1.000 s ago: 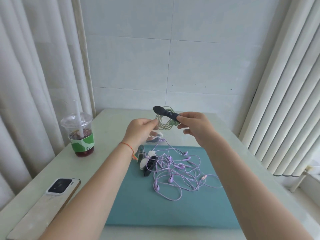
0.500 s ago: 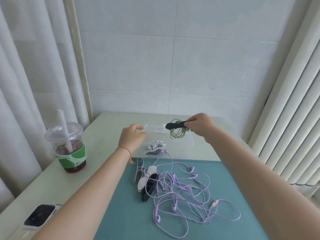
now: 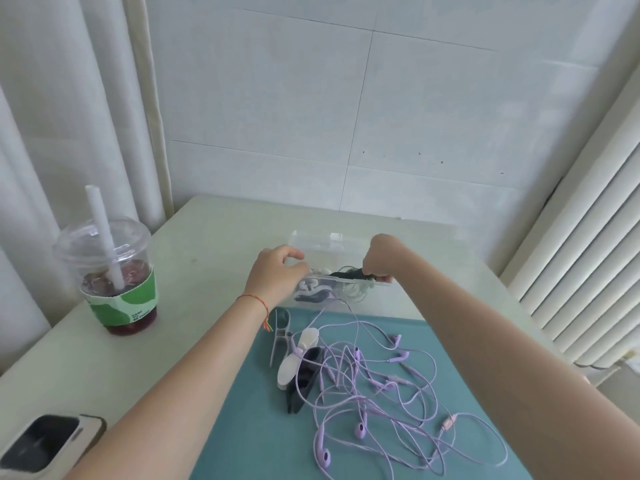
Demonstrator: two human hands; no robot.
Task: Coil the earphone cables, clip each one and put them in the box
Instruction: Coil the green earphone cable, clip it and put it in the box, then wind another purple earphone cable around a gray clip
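My right hand (image 3: pixel 379 259) has dropped from above the clear box (image 3: pixel 313 239) at the table's far edge and now sits inside it, fingers pinched on the black clip (image 3: pixel 348 274) that binds the green earphone coil (image 3: pixel 353 289) — the coil is below the rim, no longer hanging in the air. My left hand (image 3: pixel 277 271) has closed onto the box's near-left corner, fingers curled over the rim. Purple earphones (image 3: pixel 374 393) lie tangled mid-mat (image 3: pixel 242 427) — spare clips (image 3: pixel 298 362) beside them.
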